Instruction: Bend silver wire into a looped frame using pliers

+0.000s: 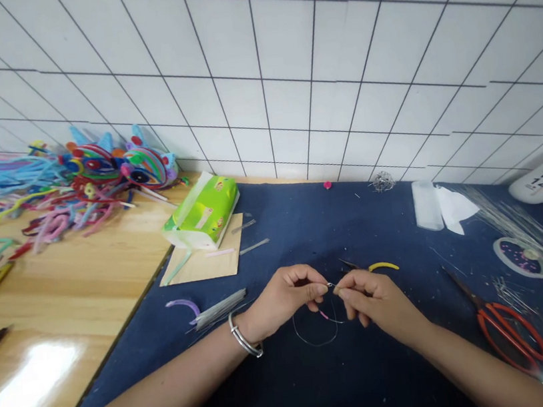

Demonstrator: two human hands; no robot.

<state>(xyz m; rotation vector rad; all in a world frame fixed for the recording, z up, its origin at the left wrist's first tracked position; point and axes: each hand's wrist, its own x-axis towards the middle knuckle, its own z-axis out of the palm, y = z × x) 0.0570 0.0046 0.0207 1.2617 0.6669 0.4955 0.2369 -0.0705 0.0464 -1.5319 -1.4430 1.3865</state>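
Thin wire (pixel 316 345) hangs in a loop beneath both hands, with a small pink piece (pixel 323 315) on it. My left hand (pixel 296 291) pinches the wire between thumb and forefinger, a silver bracelet round the wrist. Close beside it, my right hand (pixel 368 294) pinches the wire too, its fingers curled. A tiny shiny bit of wire shows between the fingertips. Just behind my right hand lies a tool with a yellow handle (pixel 384 266), partly hidden.
Red-handled scissors (pixel 509 332) lie at the right, near a round lid (pixel 520 257) and long wires. A bundle of short wires (pixel 221 308) lies left of my hands. Behind are a green tissue pack (pixel 206 209) and a wire tangle (pixel 383 181). Coloured pipe cleaners (pixel 10 176) fill the far left.
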